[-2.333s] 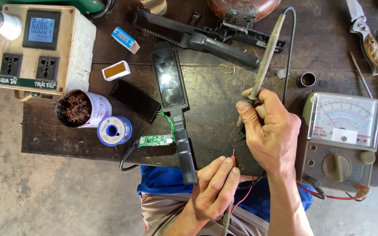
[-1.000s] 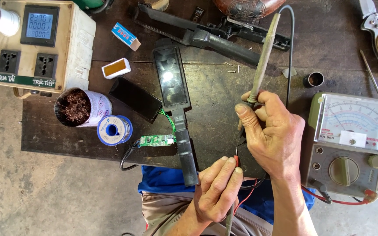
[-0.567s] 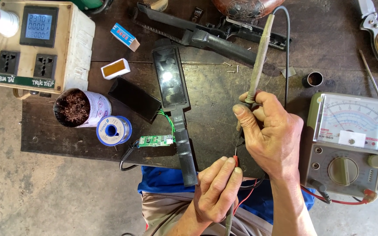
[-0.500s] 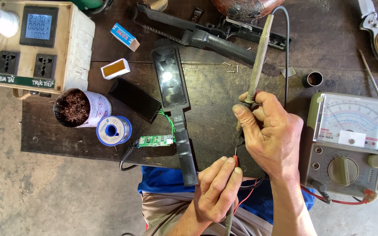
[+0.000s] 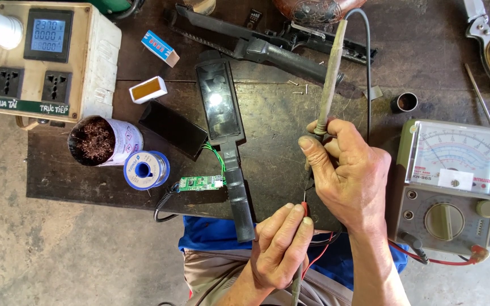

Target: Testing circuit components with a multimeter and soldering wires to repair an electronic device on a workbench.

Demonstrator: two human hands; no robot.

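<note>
Red wire [image 5: 304,205] sat pinched in the left hand [image 5: 279,249], fingers closed on it at the near edge of the workbench [image 5: 273,124]. Right hand [image 5: 350,178] was clamped around a soldering iron [image 5: 330,79], handle pointing away, tip down just above the wire end. Left of both lay a small green circuit board [image 5: 201,182], wired to a long black casing [image 5: 225,130]. A dial meter [image 5: 452,187] stood just right; solder spool [image 5: 146,169] further left.
</note>
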